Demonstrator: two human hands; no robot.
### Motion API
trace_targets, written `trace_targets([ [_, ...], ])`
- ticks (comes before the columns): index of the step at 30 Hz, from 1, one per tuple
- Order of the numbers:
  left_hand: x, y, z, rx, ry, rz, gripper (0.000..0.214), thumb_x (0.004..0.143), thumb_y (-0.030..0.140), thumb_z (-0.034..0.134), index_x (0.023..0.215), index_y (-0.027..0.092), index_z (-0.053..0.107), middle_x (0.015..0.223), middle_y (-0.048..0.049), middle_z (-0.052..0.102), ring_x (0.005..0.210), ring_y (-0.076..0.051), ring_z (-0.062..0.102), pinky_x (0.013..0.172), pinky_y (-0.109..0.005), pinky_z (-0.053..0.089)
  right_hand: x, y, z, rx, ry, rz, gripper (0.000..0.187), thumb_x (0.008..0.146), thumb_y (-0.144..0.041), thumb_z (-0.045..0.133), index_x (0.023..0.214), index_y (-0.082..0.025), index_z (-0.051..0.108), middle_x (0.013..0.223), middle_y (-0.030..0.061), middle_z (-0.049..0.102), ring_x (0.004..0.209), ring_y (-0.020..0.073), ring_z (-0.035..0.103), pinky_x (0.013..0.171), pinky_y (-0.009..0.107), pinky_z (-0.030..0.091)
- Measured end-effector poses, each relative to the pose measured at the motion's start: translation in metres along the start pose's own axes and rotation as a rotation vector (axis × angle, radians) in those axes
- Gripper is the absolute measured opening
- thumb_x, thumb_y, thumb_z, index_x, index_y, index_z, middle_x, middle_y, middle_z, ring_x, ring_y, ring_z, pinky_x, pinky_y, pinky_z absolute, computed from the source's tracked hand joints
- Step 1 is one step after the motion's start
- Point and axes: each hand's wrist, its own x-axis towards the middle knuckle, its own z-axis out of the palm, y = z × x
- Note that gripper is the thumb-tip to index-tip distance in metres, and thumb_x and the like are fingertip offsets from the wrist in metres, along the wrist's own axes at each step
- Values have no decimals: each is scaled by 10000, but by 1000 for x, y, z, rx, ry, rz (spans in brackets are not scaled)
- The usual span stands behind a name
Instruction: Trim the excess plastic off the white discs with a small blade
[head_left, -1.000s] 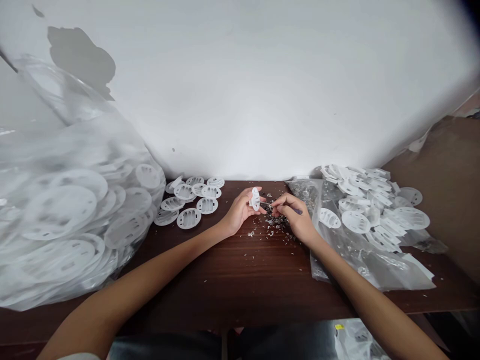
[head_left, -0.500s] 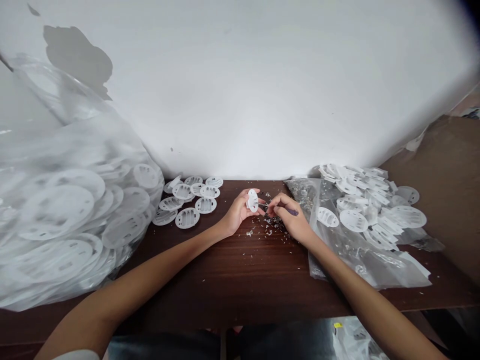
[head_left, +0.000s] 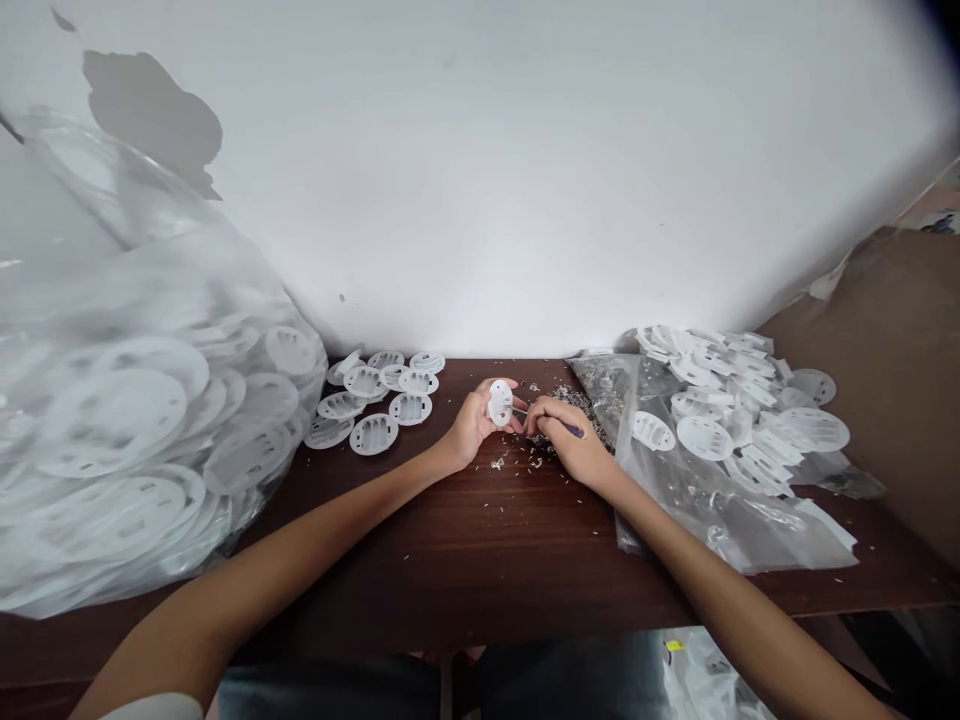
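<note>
My left hand [head_left: 474, 424] holds a small white slotted plastic disc [head_left: 500, 402] upright above the dark wooden table [head_left: 465, 540]. Its fingers are curled round the disc's edge. My right hand [head_left: 568, 436] is closed in a pinch on a thin tool with a purple handle [head_left: 571, 429], whose tip meets the disc. Tiny metal bits [head_left: 534, 455] lie scattered on the table just under both hands.
A big clear bag full of white discs [head_left: 142, 420] fills the left. Several loose discs [head_left: 375, 395] lie behind my left hand. At right, a pile of white discs [head_left: 739, 400] rests on a clear bag of small metal parts [head_left: 705, 490]. A white wall stands behind.
Both hands have shifted slightly left and toward the wall, staying together at the disc. The disc has turned a little in my left hand.
</note>
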Motion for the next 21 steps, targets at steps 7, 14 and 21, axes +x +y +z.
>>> trace_targets([
  [7,3,-1,1,-1,54,50,521,895,514,455,1217,132,602,1136,-135,688,622,-170,650,503,-283,433,-3,-7,-1,136,36,82,227,1010,-345,537,850,-228,649,830,10,647,805,189,610,797,330,457],
  [14,2,-1,1,-28,71,43,545,943,582,454,1224,140,603,1063,-116,694,661,-170,648,488,-270,452,-5,-1,8,445,85,186,239,986,-466,611,897,-245,616,936,39,741,838,209,687,881,393,542],
  [21,2,1,6,24,115,21,468,945,558,523,1176,159,610,1030,-85,681,662,-151,631,491,-255,462,-6,2,11,408,75,140,250,1002,-461,596,889,-241,634,942,40,752,869,221,701,902,405,537],
])
